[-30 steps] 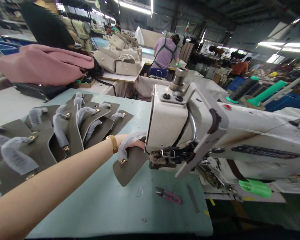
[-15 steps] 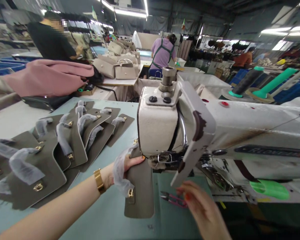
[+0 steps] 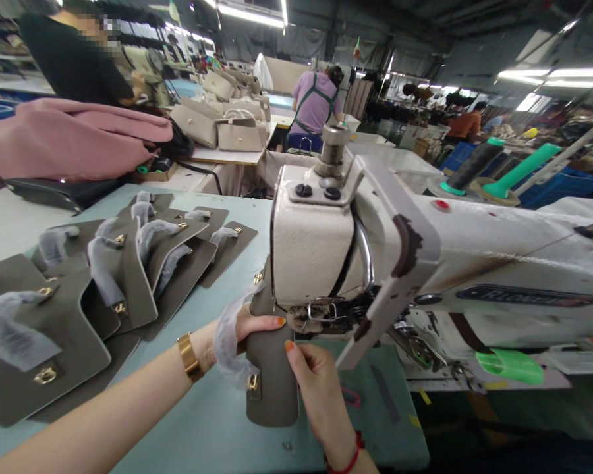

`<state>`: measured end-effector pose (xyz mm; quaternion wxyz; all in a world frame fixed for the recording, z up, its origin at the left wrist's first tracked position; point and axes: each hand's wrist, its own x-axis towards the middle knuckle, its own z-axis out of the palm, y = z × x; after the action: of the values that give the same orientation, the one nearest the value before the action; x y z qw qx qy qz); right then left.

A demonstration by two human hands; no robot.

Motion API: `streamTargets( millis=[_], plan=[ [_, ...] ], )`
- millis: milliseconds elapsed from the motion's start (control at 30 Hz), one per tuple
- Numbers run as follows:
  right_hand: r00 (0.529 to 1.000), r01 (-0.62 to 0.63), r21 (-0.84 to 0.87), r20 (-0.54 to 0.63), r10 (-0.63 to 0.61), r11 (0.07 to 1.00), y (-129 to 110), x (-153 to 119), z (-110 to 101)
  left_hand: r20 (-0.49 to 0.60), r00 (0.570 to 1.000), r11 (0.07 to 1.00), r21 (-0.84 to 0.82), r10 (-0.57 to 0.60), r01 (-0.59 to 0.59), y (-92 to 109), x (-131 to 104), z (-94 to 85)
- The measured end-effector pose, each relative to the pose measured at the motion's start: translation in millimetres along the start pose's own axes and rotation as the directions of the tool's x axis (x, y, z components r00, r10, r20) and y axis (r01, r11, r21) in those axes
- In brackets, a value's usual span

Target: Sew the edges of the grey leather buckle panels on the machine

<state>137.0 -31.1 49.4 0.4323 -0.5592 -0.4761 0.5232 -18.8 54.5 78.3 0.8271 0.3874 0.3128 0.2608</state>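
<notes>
Left hand [image 3: 250, 326] and right hand [image 3: 321, 382] grasp one panel [image 3: 275, 368] at the sewing machine [image 3: 313, 237], apparently mid-work; completion of heaped panels [image 3: 134, 289] left of the machine indeterminable.

The panel [image 3: 274, 368] is plain grey-brown, its buckle [image 3: 253, 382] gold and its wrapped handle [image 3: 226, 342] milky white. I see a blue-green table [image 3: 192, 434], a white sewing machine [image 3: 311, 230] scuffed brown, a gold wristband [image 3: 190, 357], a red bracelet [image 3: 358, 450], orange fingernails [image 3: 281, 322], pink cloth [image 3: 74, 141] over there.

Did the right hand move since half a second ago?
Yes, to the left. The right hand was just right of the guard's lower end; now it's left of that, on the panel.
</notes>
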Motion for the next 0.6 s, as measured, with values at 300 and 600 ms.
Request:
streamTargets(
  millis=[300,600],
  plan=[
    [0.999,-0.008,-0.033,0.038,0.010,0.999,-4.8,-5.6,1.2,-0.036,0.999,0.996,0.079,-0.035,0.038,-10.9,6.1,-18.2],
    [1.000,-0.015,-0.038,0.002,0.015,0.999,-5.3,1.5,2.5,-0.057,0.998,0.998,0.058,-0.008,0.012,5.1,3.6,-3.0]
  ],
)
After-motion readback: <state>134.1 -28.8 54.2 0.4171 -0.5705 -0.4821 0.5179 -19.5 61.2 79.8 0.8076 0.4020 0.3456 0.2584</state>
